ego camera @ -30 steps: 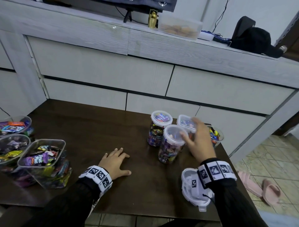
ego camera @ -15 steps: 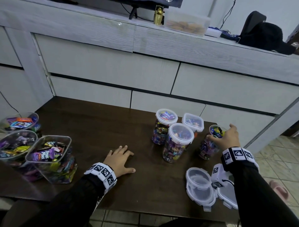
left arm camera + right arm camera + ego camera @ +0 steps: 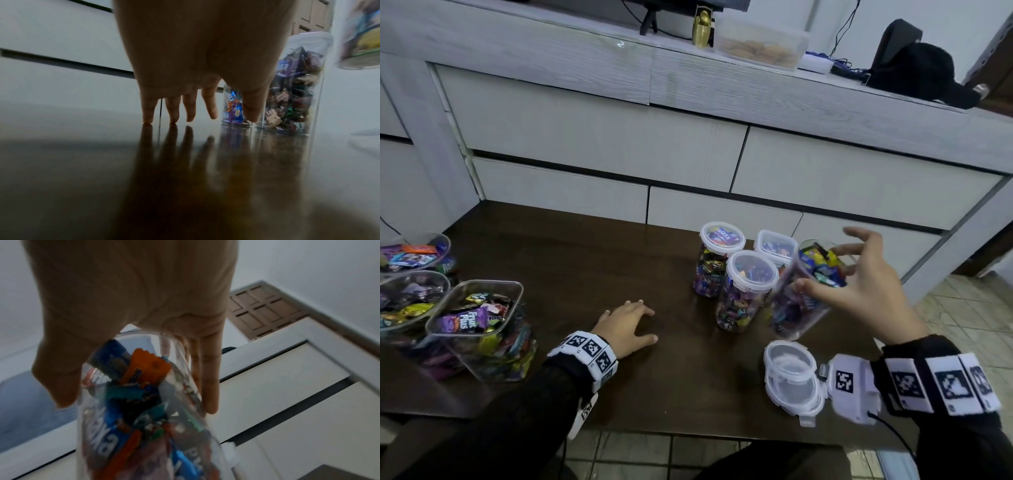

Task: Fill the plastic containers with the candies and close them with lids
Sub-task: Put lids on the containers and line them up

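My right hand (image 3: 825, 270) holds an open, lidless clear jar (image 3: 794, 308) full of wrapped candies, tilted and lifted off the dark table (image 3: 585, 260). In the right wrist view my right hand (image 3: 135, 405) has its thumb on one side of the jar (image 3: 144, 426) and its fingers on the other. Three lidded candy jars (image 3: 748, 291) stand just left of it. A stack of round clear lids (image 3: 791, 377) lies near the front edge, below my right wrist. My left hand (image 3: 630, 322) rests flat on the table, fingers spread and holding nothing; its fingertips (image 3: 148, 120) touch the wood.
Three open clear containers of candies (image 3: 479, 329) crowd the table's left end. A white drawer cabinet (image 3: 688, 154) stands right behind the table. The table's right edge drops to a tiled floor (image 3: 969, 308).
My right hand left the lidded jars, took the open jar at the right, then lifted and tilted it towards the front. The left hand has stayed put.
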A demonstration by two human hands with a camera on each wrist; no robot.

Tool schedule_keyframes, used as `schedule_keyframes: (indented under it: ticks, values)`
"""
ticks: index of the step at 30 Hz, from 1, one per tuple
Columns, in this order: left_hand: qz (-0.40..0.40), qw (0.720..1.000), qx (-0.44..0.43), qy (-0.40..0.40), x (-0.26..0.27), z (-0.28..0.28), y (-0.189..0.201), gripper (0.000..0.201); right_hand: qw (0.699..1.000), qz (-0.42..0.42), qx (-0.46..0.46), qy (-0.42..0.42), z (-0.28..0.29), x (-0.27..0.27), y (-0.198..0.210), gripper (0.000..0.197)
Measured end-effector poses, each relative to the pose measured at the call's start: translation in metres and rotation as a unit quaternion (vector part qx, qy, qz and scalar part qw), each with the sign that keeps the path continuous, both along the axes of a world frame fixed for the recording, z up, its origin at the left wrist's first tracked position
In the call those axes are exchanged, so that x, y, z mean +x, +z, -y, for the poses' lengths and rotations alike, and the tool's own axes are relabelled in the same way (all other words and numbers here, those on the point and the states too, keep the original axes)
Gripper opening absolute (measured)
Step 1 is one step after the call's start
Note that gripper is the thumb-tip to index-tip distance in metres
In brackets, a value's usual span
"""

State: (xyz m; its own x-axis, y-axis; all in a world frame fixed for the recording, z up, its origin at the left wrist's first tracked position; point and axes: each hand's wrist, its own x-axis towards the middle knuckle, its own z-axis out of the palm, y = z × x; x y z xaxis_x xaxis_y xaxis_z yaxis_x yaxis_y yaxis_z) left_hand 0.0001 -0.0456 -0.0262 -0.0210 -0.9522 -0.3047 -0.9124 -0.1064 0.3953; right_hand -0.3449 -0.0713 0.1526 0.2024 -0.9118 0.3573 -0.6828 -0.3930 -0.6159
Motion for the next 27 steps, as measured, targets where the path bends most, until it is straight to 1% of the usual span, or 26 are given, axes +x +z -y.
schedule_keyframes:
  ticks: [3,6,7,10,12,15,17,19,21,22,23,24,25,26,27]
  values:
    - [-0.065,0.997,-0.044,0.019,0.006,-0.003,0.005,0.052,0.997,-0.004,0.028,0.075,-0.022,0.034,-0.005,0.095]
    - [-0.133,0.987,-0.090,0.004,0.010,-0.007,0.007,0.051,0.988,-0.039,0.055,0.138,-0.033,0.069,-0.025,0.089]
    - [-0.154,0.983,-0.095,-0.008,0.011,-0.009,0.008,0.056,0.983,-0.055,0.070,0.158,-0.034,0.081,-0.034,0.090]
    - [-0.198,0.975,-0.089,-0.044,0.012,-0.014,0.015,0.077,0.968,-0.085,0.124,0.202,-0.033,0.109,-0.060,0.094]
    - [-0.222,0.970,-0.079,-0.057,0.011,-0.015,0.019,0.091,0.964,-0.094,0.135,0.208,-0.028,0.122,-0.074,0.096]
    - [-0.271,0.958,-0.077,-0.061,0.006,-0.015,0.022,0.110,0.964,-0.078,0.148,0.205,-0.021,0.135,-0.084,0.098]
    - [-0.306,0.946,-0.091,-0.061,0.000,-0.014,0.022,0.118,0.965,-0.075,0.148,0.205,-0.017,0.141,-0.087,0.099]
    - [-0.335,0.934,-0.111,-0.058,-0.008,-0.013,0.023,0.118,0.962,-0.082,0.145,0.216,-0.017,0.144,-0.087,0.101]
    - [-0.361,0.922,-0.127,-0.055,-0.016,-0.012,0.023,0.109,0.959,-0.085,0.143,0.231,-0.018,0.142,-0.085,0.105]
    - [-0.369,0.919,-0.129,-0.054,-0.019,-0.012,0.023,0.102,0.960,-0.083,0.139,0.230,-0.018,0.138,-0.082,0.104]
    - [-0.375,0.917,-0.128,-0.051,-0.021,-0.013,0.023,0.096,0.963,-0.075,0.129,0.222,-0.017,0.131,-0.078,0.096]
    - [-0.380,0.915,-0.126,-0.048,-0.022,-0.013,0.022,0.093,0.969,-0.062,0.111,0.211,-0.016,0.123,-0.075,0.080]
    - [-0.382,0.915,-0.123,-0.045,-0.022,-0.013,0.022,0.091,0.975,-0.057,0.088,0.195,-0.013,0.111,-0.072,0.058]
    - [-0.383,0.915,-0.116,-0.044,-0.021,-0.012,0.023,0.090,0.979,-0.070,0.073,0.178,-0.009,0.097,-0.070,0.037]
    - [-0.384,0.916,-0.108,-0.044,-0.021,-0.012,0.024,0.089,0.980,-0.102,0.074,0.156,-0.005,0.081,-0.070,0.025]
